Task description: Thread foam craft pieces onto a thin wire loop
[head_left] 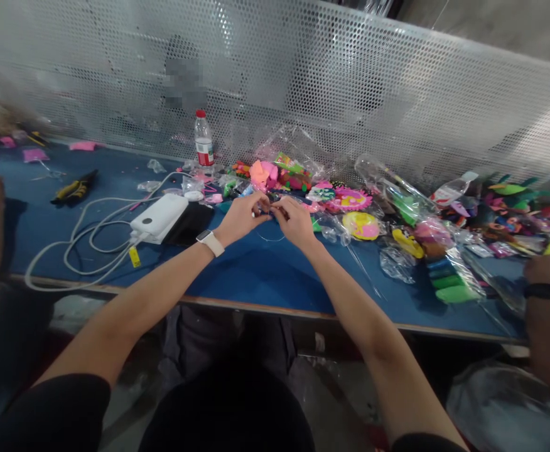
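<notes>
My left hand [243, 217], with a pale watch on its wrist, is closed in a pinch over the blue table. Facing it, my right hand [294, 220] pinches too, and the fingertips of both nearly meet. Between them is something small and dark that I cannot make out. A thin pale thread or wire [271, 240] loops down below the fingers. Right behind the hands lies a heap of bright soft pieces, among them a pink and peach piece [262, 174] and a pink scalloped piece [350, 199].
A white power bank [159, 218] with a coiled white cable sits left. Behind it stands a red-capped bottle [203, 139]. Yellow-black pliers [75, 188] lie further left. Plastic-wrapped pieces fill the right side. Co-workers' arms show at both edges. A perforated metal panel [275, 75] closes the back.
</notes>
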The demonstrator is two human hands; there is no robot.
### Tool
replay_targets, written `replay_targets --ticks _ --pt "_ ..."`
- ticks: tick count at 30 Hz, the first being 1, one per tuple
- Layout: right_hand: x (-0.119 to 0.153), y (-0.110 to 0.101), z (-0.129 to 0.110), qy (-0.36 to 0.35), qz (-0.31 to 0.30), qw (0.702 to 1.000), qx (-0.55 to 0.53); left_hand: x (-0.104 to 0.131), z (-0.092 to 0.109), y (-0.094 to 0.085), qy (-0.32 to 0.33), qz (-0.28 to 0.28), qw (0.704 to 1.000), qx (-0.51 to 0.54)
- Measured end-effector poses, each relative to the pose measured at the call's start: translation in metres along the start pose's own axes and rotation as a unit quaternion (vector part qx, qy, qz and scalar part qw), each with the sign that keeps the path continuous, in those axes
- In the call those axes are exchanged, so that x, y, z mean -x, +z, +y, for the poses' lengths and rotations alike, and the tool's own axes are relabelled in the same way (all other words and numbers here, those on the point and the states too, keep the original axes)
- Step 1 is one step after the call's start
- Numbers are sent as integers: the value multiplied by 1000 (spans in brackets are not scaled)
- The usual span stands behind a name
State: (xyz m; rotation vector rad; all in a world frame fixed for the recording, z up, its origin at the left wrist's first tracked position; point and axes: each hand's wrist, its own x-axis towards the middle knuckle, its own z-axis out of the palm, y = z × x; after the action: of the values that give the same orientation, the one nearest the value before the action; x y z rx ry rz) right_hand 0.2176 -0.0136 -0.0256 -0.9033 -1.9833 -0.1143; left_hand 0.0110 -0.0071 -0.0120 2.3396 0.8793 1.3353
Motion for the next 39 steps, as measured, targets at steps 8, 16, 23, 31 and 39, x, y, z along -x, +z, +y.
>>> replay_targets --ticks 8,16,23,31,39 --pt "3 1 7 3 33 999 37 -4 0 2 18 47 999 8" --pt "6 1 3 -26 -12 996 82 -11 -13 -4 -156 -58 941 296" --pt "7 3 -7 11 53 998 10 -6 -14 6 -176 -58 921 342" --pt "3 0 -7 38 78 995 -40 -5 -14 1 -121 -119 946 277" --pt "3 9 -12 89 100 986 -99 1 6 12 -80 -82 957 266"
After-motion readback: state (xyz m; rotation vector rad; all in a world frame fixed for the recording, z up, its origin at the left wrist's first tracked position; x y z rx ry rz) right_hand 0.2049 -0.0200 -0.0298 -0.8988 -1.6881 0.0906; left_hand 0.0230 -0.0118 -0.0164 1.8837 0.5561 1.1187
